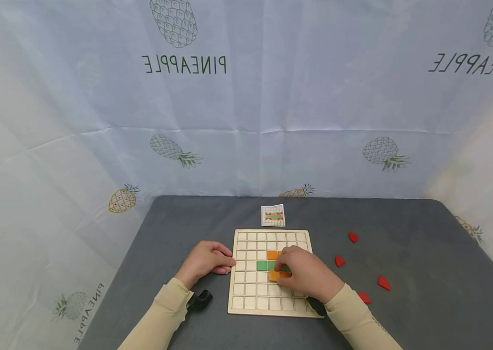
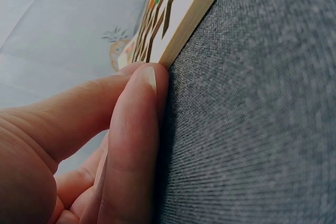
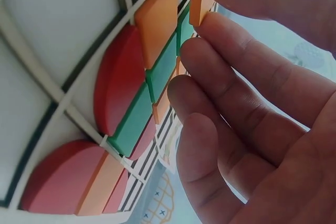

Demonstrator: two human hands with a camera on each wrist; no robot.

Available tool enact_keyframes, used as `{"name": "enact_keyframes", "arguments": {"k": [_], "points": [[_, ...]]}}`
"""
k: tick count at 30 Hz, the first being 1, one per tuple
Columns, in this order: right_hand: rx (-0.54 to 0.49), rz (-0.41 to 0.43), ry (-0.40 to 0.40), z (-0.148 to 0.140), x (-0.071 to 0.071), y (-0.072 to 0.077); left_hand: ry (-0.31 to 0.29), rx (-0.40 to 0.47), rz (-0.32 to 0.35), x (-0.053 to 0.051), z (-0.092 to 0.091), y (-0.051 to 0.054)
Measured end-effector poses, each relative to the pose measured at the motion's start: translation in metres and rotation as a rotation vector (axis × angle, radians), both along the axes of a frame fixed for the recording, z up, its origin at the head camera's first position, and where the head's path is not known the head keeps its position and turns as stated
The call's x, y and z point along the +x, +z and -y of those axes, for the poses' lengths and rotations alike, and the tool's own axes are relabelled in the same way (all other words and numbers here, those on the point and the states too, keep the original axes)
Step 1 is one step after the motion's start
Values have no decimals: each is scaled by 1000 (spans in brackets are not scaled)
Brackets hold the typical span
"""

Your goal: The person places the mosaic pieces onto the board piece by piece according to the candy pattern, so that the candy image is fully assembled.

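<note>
A square wooden grid board (image 1: 250, 303) lies on the dark grey table. The fingertips of my left hand (image 1: 208, 261) touch its left edge, with thumb and forefinger close together in the left wrist view. Above the board, my right hand (image 1: 309, 272) pinches an orange square tile (image 3: 197, 4) between thumb and forefinger. Green tiles (image 1: 262, 265) form a row across the middle squares, with orange tiles (image 1: 272, 254) beside it. Red rounded pieces (image 3: 119, 82) sit on the board in the right wrist view; from the head, the right hand hides them.
Several loose red pieces (image 1: 383, 282) lie on the table (image 1: 426, 253) right of the board. A small printed pattern card (image 1: 273, 215) lies behind the board. A pineapple-print curtain (image 1: 246, 97) hangs beyond the table. Black wrist straps (image 1: 200, 301) show near both cuffs.
</note>
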State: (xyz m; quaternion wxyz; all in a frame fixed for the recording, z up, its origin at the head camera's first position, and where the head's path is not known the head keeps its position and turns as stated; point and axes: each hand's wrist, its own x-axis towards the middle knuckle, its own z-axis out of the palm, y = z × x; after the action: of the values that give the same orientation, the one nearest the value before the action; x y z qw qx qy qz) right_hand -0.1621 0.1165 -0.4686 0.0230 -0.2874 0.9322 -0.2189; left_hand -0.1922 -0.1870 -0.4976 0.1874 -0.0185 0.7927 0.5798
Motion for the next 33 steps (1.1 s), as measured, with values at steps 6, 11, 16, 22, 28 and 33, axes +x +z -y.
{"name": "enact_keyframes", "arguments": {"k": [6,11,16,22,28,33], "points": [[-2,-2,9,1,0,-1,-3,0,0,0,0,0],[-5,-2,11,1,0,-1,-3,-4,-1,0,1,-1],[0,-7,5,2,1,-2,1,2,3,-1,1,-2],[3,-10,8,3,1,-2,2,-1,5,-1,1,-3],[6,-8,5,2,0,-2,7,-4,7,-2,0,-3],[10,-20,5,3,1,-2,11,-8,9,-2,0,-3]]}}
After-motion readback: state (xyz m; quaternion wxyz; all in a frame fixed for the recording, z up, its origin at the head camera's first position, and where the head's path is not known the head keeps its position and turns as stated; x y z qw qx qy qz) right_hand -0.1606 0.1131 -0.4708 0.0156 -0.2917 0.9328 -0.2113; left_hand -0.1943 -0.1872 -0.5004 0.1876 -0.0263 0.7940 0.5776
